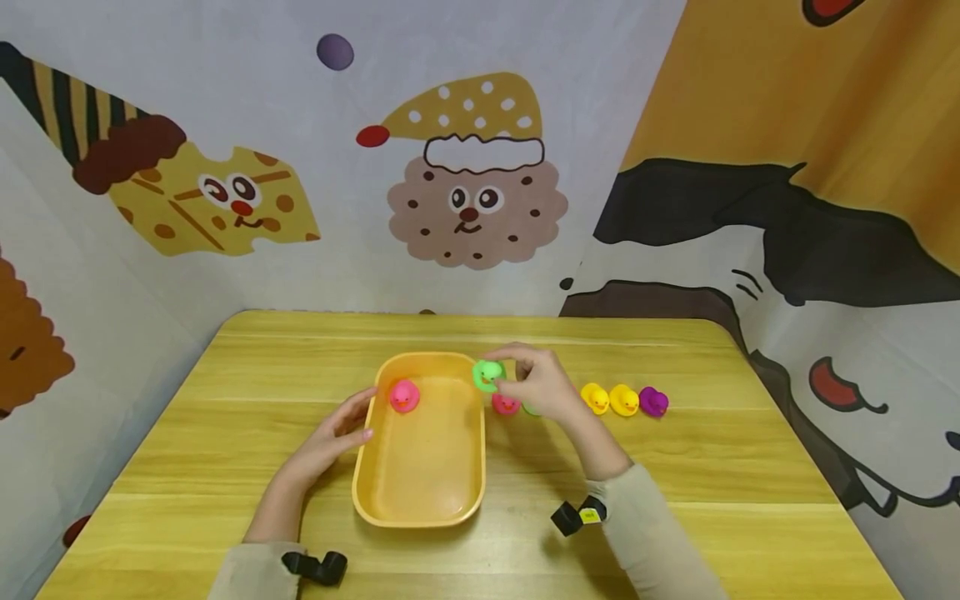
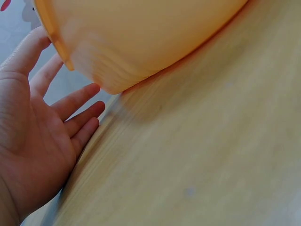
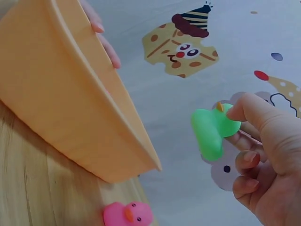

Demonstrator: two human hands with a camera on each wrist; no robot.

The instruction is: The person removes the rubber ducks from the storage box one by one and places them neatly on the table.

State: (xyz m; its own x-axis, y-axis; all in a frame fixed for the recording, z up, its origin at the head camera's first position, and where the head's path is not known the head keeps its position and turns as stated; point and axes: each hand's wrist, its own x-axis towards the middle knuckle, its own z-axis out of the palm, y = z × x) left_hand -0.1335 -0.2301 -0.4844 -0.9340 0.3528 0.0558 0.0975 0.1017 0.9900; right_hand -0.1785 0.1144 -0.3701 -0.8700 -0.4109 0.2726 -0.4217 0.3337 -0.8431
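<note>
My right hand pinches a green rubber duck between thumb and fingertips, raised beside the right rim of an orange plastic tub. The right wrist view has the green duck up off the table, level with the tub's upper edge. A pink rubber duck sits inside the tub at its far left corner. Along the tub's left side, my left hand rests with fingertips at the rim. Its fingers look nearly straight against the outer wall in the left wrist view.
Right of the tub stands another pink duck, with a second green duck mostly hidden behind my right hand. Farther right are two yellow ducks and a purple duck. All stand on a wooden table against a cartoon-printed backdrop.
</note>
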